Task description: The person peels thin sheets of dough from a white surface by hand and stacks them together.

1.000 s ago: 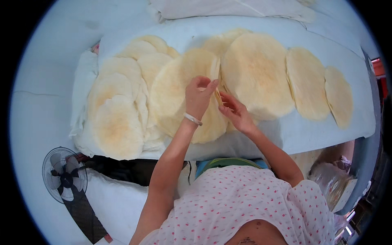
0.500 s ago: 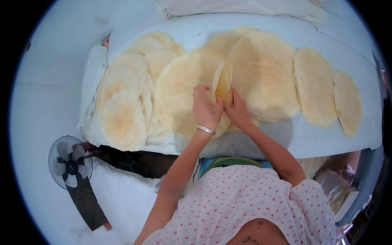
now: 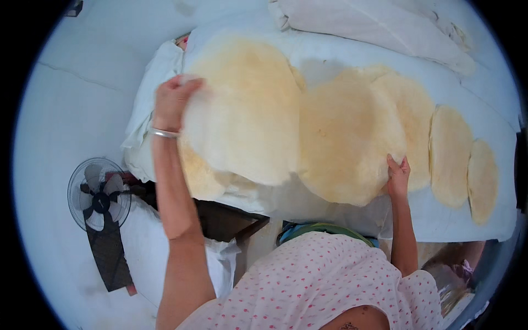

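Note:
My left hand (image 3: 174,104), with a silver bangle at the wrist, pinches the left edge of a large, pale, thin round flatbread (image 3: 242,115). That flatbread is raised and motion-blurred, and covers most of the sheets at the left. Off to the right, my right hand (image 3: 399,175) pinches the lower right edge of a second thin flatbread (image 3: 344,140) between thumb and fingers. The two flatbreads meet near the middle of the white cloth (image 3: 324,69). Under the second one, another flatbread (image 3: 410,113) shows partly.
Two more stacks of flatbreads, an inner one (image 3: 451,157) and an outer one (image 3: 483,181), lie at the right. A bundled white cloth (image 3: 368,30) sits along the far side. At lower left stands a fan (image 3: 100,201), beside a white-covered surface (image 3: 146,242).
My hands have moved apart from the middle, the left far leftward and the right to the right. The flatbreads between them are now spread out, one in each hand.

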Demonstrator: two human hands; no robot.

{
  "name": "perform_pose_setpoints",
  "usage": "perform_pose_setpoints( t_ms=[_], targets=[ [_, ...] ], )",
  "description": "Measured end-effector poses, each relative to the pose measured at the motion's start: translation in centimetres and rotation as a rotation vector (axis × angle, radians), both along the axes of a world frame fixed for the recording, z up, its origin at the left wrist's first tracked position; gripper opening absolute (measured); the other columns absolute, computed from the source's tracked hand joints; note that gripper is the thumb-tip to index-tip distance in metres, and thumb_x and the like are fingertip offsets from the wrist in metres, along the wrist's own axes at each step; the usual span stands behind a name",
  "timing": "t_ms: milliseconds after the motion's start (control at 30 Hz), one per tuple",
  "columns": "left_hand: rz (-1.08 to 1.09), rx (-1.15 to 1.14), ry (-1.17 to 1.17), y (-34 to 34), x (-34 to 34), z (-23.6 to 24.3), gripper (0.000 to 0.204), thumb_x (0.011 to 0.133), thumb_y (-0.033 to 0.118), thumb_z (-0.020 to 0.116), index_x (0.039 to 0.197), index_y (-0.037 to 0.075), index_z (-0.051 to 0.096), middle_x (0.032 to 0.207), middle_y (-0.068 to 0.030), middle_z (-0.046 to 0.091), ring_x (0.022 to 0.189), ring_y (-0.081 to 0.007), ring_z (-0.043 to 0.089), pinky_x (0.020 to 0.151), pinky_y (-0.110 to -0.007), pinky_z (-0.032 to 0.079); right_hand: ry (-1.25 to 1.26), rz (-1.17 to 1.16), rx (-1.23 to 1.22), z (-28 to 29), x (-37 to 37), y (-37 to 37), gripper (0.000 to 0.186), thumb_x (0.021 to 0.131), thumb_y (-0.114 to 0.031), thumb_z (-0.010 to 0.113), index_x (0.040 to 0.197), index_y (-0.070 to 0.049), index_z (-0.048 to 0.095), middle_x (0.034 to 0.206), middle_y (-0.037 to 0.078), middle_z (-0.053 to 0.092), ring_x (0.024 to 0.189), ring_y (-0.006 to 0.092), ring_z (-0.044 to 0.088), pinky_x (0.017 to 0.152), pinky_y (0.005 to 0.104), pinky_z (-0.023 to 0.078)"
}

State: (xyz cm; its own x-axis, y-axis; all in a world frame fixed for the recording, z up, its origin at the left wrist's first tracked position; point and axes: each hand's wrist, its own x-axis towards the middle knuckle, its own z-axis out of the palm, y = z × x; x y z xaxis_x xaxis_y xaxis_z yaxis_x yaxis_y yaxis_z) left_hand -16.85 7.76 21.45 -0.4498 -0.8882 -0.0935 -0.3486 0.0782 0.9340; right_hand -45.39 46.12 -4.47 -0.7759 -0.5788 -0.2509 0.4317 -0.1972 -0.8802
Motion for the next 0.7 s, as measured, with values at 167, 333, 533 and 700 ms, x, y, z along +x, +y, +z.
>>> perform_pose_setpoints(
  t_ms=[167,333,533,700],
  targets=[
    [-0.016,0.206,-0.024,-15.0,11.4,-5.6,0.015,0.082,0.009,0.065,0.093,-0.001,0.063,0.084,-0.004,0.064,0.07,-0.0129,0.06,0.062,-0.027,0.051,0.123,0.003,0.199,-0.2,-0.2,2.8,0.033,0.089,-0.007,0.058,0.12,-0.003,0.051,0.112,0.005,0.06,0.1,0.0146,0.057,0.086,0.0282,0.046],
    [0.117,-0.735,-0.763,-21.7,17.7,-17.2,0.053,0.073,0.023,0.075,0.114,-0.006,0.056,0.107,-0.0185,0.062,0.098,-0.0273,0.059,0.085,-0.035,0.047,-0.237,-0.019,0.166,2.8,-1.4,1.7,0.04,0.093,-0.031,0.056,0.122,-0.004,0.05,0.112,0.004,0.061,0.101,0.0166,0.058,0.085,0.0271,0.046],
    [-0.402,-0.056,0.098,3.3,-8.1,-19.5,0.019,0.08,0.012,0.07,0.095,0.002,0.066,0.084,-0.0023,0.065,0.079,-0.0098,0.059,0.072,-0.025,0.049,-0.252,-0.02,0.078,6.5,-1.8,-1.3,0.04,0.093,-0.037,0.053,0.122,-0.009,0.053,0.103,-0.002,0.061,0.093,0.0095,0.057,0.08,0.0253,0.045],
    [-0.609,0.211,0.253,18.4,-19.5,-18.3,0.018,0.083,0.018,0.069,0.092,0.003,0.064,0.086,-0.001,0.063,0.079,-0.0084,0.058,0.069,-0.023,0.048,0.005,0.126,0.196,6.9,0.1,-2.8,0.037,0.092,-0.036,0.056,0.121,-0.014,0.055,0.1,-0.004,0.06,0.088,0.0056,0.054,0.074,0.0233,0.044]
  ],
)
